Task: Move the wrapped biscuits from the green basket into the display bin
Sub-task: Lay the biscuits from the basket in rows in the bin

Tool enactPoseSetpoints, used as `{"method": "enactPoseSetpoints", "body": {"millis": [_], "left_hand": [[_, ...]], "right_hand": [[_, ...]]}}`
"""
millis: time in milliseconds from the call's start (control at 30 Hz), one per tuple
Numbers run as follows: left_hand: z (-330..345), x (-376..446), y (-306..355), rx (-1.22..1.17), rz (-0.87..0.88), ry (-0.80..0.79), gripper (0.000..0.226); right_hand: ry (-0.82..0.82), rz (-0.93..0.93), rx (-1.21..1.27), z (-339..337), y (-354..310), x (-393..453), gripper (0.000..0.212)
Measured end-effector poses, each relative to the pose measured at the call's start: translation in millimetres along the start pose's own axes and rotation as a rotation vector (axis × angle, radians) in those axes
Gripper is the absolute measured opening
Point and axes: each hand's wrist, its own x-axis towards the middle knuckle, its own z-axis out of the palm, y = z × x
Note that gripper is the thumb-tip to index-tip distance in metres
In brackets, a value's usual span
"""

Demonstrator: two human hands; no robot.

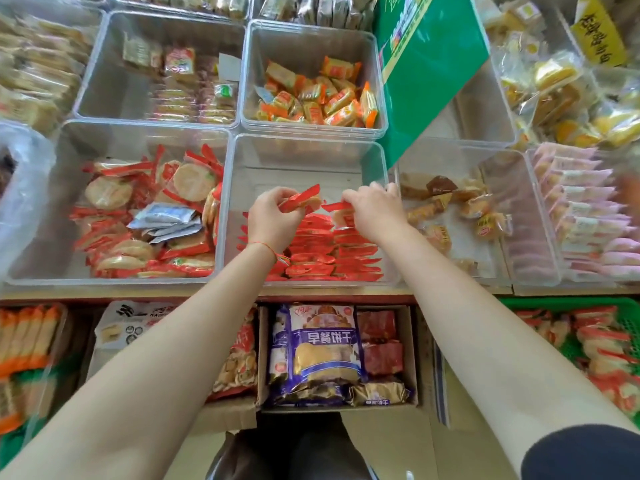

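Head view: basket [628,318] low right holds more biscuits [602,344]. Farther out, over the bin [389,216], your left hand [273,216] and right hand [372,207] each pinch one packet. Likely light, brittle, slick film; hold the flat edges, don't squeeze.

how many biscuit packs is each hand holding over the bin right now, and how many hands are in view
Left hand: 1 red-wrapped biscuit pack
Right hand: 1 red-wrapped biscuit pack
Hands over the display bin: 2
Total packs held: 2
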Motion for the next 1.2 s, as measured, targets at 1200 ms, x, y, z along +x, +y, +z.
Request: {"method": "enactPoseSetpoints", "body": {"millis": [1200], "left_hand": [[59, 38, 10, 0.273, 0.079, -0.135, 0.064]], "right_hand": [[0.115, -0.103, 0.071, 9, 22, 30, 0.026]]}}
